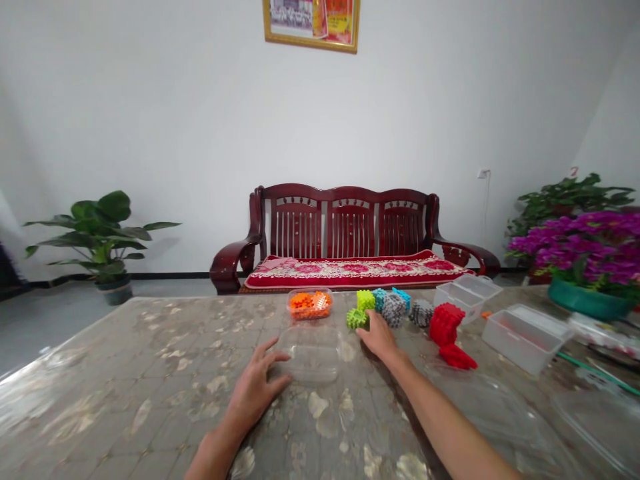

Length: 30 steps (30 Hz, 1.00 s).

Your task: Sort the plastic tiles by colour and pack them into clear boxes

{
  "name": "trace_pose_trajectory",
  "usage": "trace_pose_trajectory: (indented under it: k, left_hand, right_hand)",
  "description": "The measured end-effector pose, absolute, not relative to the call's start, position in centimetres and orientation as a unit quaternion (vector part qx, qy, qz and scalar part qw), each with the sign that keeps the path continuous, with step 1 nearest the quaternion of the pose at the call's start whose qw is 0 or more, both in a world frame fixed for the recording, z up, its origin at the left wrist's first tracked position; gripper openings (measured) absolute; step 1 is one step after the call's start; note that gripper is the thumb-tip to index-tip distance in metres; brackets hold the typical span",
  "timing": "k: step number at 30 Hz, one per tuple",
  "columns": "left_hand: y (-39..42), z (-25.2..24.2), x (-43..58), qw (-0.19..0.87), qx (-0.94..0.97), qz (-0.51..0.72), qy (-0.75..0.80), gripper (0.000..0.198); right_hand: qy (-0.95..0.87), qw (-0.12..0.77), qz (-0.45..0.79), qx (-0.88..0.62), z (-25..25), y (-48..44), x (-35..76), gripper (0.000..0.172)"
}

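Note:
My left hand [255, 380] rests with its fingers spread against the near side of an empty-looking clear plastic tray [311, 357]. My right hand [377, 335] lies palm down, its fingertips against a green gear-shaped plastic piece [357, 318]. Just behind that piece stands a lime-green knobbly block [365, 300]. A clear tub of orange plastic pieces [310, 305] sits beyond the tray. To the right are teal, grey and red knobbly blocks, including a grey block [394, 310] and a red stack [446, 323].
Two clear plastic bins [467, 297] [525, 339] stand at the right of the glossy marbled table [150, 373]. Clear lids lie at the near right. Beyond the table's far edge are a dark red wooden bench [350, 220] and potted plants at both sides.

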<state>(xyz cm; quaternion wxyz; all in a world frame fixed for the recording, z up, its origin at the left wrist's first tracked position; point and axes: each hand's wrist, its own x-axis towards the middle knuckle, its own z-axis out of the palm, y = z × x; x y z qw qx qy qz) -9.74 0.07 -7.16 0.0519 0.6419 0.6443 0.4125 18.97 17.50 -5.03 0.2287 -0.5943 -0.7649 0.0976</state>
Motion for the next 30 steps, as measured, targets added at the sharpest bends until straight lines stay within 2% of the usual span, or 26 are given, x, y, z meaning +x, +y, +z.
trace_pose_trajectory:
  k: [4,11,18,23,30]
  left_hand:
    - [0.5,-7.8,-10.3,0.055,0.62,0.448,0.641,0.021]
    - [0.5,-7.8,-10.4,0.046,0.6,0.48,0.639,0.02]
    - [0.6,-7.7,-10.3,0.068,0.594,0.486,0.637,0.019]
    - [0.5,-7.3,-10.1,0.092,0.586,0.487,0.641,0.022]
    - [0.4,-7.1,-9.9,0.103,0.58,0.486,0.645,0.022]
  right_hand:
    - [-0.768,0.218,0.09,-0.595,-5.1,17.7,18.5,0.05]
    - [-0.783,0.205,0.062,-0.584,-4.3,17.4,17.8,0.057]
    - [-0.816,0.139,-0.012,-0.561,-2.7,16.6,16.9,0.054]
    - [-0.846,0.072,-0.038,-0.527,-1.4,16.4,15.9,0.06]
    - [-0.843,0.028,-0.014,-0.537,-0.8,17.4,15.1,0.048]
